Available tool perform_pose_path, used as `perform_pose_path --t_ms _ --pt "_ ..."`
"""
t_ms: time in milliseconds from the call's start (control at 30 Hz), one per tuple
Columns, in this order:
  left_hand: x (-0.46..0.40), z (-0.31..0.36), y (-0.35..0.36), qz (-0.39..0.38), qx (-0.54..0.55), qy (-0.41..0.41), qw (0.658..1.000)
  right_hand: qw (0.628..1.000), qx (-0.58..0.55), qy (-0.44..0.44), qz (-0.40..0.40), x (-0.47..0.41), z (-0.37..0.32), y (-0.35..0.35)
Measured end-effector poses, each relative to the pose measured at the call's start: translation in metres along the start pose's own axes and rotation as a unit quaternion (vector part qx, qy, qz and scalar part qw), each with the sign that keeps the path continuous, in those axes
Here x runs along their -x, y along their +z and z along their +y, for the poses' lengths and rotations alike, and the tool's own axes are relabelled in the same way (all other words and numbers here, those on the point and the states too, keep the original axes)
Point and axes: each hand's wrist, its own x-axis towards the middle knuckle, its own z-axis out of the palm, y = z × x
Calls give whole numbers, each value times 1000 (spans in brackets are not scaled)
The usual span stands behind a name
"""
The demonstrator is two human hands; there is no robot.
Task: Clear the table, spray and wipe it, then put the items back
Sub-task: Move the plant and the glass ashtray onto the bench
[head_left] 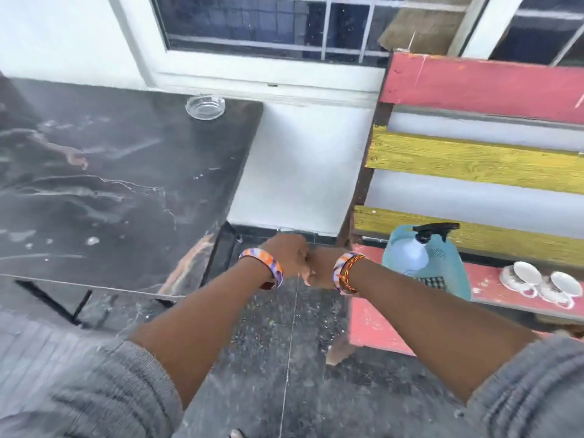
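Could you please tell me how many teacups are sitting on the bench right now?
2. Both lie tipped on the red seat of the bench, side by side and touching, right of the spray bottle: one teacup nearer the bottle, the other teacup farther right. More could sit beyond the frame.

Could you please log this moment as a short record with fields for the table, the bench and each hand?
table: dark marble top, wet streaks
on table: glass ashtray, far edge
bench: painted slats; seat holds spray bottle, teal cloth, two cups
left hand: fingers curled, nothing seen held
right hand: meets the left; fingers hidden
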Motion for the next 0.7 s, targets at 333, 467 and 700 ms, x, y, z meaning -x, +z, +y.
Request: perform_pose_path --t_ms 333,467,700 --pt "49 -163 -99 196 137 -65 969 986 -80 33 143 -114 -122 -105" --pt "38 -209 -121 188 175 -93 962 973 -154 32 168 -156 -134 -133" --pt "-40 -290 -167 193 370 -174 892 820 -460 136 312 -270 -106 -181"
